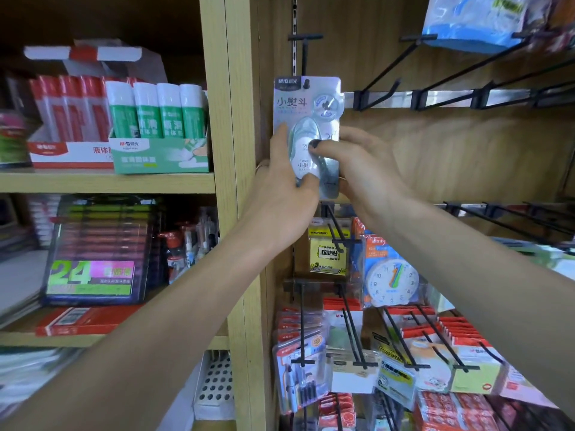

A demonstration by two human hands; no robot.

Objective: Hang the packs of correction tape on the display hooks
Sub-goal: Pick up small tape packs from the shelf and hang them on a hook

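A pale lilac pack of correction tape (300,99) hangs against the wooden back panel, its top hole over the tip of a black display hook (305,57). My left hand (284,185) grips the pack's left edge, thumb on the blister front. My right hand (362,164) holds the right edge, with the thumb pressed on the blister. The lower part of the pack is hidden behind both hands.
Several empty black hooks (385,79) stick out to the right on a metal rail. Below hang sticky notes (328,255), a toy clock pack (392,281) and other packs. Left shelves carry glue boxes (158,135) and a pen box (93,253).
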